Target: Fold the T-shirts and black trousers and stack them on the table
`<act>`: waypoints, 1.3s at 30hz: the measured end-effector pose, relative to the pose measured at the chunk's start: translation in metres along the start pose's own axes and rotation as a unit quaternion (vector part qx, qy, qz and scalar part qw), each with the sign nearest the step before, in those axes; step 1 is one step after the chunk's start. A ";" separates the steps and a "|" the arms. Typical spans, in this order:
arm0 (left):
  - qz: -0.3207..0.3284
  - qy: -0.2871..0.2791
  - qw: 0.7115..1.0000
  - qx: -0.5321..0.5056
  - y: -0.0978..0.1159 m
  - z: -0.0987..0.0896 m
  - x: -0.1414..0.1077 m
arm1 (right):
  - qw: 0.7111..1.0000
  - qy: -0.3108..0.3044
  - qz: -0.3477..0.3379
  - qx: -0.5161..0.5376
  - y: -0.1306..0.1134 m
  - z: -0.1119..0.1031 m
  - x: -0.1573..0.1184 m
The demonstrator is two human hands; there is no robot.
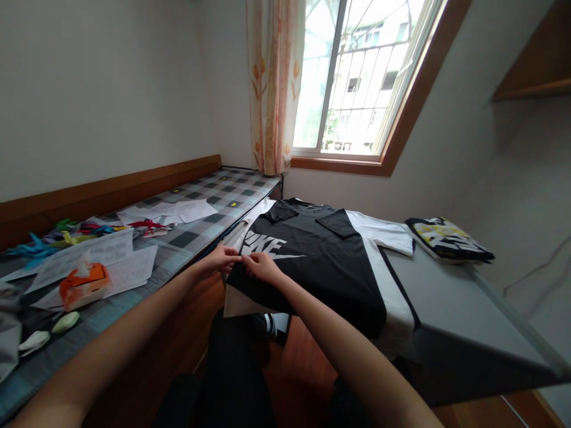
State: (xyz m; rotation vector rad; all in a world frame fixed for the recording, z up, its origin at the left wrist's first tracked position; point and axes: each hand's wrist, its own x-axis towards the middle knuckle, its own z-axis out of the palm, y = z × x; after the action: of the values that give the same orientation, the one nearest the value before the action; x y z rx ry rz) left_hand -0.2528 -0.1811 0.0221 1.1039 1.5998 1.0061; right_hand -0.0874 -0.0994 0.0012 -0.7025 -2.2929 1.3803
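Observation:
A black T-shirt (330,267) with white lettering lies spread out, its short sleeves folded inward near the collar. Under it, white fabric (379,229) shows at the right side and at the near left corner. My left hand (222,260) and my right hand (260,265) meet at the left edge of the black shirt, beside the lettering. Both have their fingers pinched on the black fabric.
On the right, a folded black, white and yellow garment (448,239) sits on a grey surface (446,297). At left, a checkered bed (178,244) bears papers (191,210), colourful items and an orange tissue pack (84,286). A curtain (272,89) hangs beside the window.

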 end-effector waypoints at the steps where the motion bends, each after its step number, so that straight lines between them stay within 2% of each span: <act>1: 0.016 0.000 1.000 -0.008 0.003 0.006 -0.001 | 0.999 0.009 0.035 0.040 -0.001 0.001 0.002; 4: 0.060 0.021 0.998 -0.014 0.010 0.026 0.000 | 0.988 0.035 0.109 0.104 -0.006 -0.003 0.004; 8: 0.109 0.051 0.991 0.056 0.018 0.047 0.000 | 0.979 0.054 0.171 0.099 -0.013 -0.019 -0.002; 12: 0.122 -0.024 0.990 0.073 0.027 0.059 -0.007 | 0.972 0.050 0.214 0.080 -0.012 -0.034 -0.010; 14: 0.101 -0.080 0.990 0.050 0.031 0.059 -0.009 | 0.974 0.060 0.208 0.066 -0.009 -0.039 -0.013; 16: 0.078 -0.099 0.992 0.029 0.035 0.055 -0.003 | 0.977 0.070 0.193 0.056 -0.007 -0.042 -0.015; 18: 0.068 -0.057 0.996 0.010 0.041 0.047 0.011 | 0.981 0.074 0.174 0.051 -0.005 -0.044 -0.017; 23: 0.044 0.130 0.990 -0.025 0.057 0.027 0.074 | 0.989 0.054 0.133 0.046 -0.001 -0.044 -0.019; 26: 0.031 0.184 0.982 -0.021 0.060 0.024 0.112 | 0.992 0.041 0.113 0.045 0.001 -0.044 -0.021; 30: 0.012 0.202 0.979 -0.005 0.058 0.027 0.148 | 0.997 0.026 0.070 0.036 -0.001 -0.049 -0.024; 39: -0.020 0.190 0.981 0.028 0.064 0.031 0.209 | 0.999 -0.030 0.023 -0.033 -0.011 -0.063 -0.025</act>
State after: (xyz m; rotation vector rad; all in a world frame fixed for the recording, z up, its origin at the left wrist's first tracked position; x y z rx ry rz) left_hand -0.2466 0.0400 0.0267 0.9494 1.9558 1.2047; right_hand -0.0346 -0.0738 0.0376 -0.7483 -2.3920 1.3690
